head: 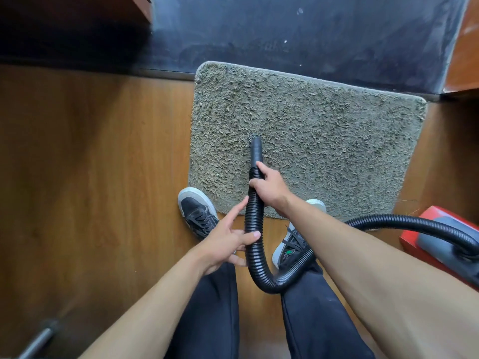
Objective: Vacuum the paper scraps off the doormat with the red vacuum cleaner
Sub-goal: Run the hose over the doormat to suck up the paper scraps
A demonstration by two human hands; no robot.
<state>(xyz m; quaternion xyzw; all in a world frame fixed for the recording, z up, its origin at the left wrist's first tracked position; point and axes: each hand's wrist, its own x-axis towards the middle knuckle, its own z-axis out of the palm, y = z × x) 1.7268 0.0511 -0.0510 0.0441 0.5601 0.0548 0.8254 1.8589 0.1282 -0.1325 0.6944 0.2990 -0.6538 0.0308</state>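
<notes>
A wooden floor [90, 164] carries everything, and a metal tube [39, 340] lies blurred at its near left corner. A black sneaker [197, 211] stands at the near left corner of the shaggy grey doormat [337, 141]. The left hand [225, 242] is relaxed, with its forefinger straight along the ribbed black hose [252, 229] and its thumb tip resting on it. The right hand [269, 187] has its fingers wrapped round the hose just behind the smooth nozzle [256, 151], whose tip touches the doormat left of its middle. The doormat's far edge overlaps a dark floor strip [311, 35]. The hose loops back under the right forearm (past the other sneaker [290, 244]) to the red vacuum cleaner [440, 239], which sits beside the doormat's near right corner.
</notes>
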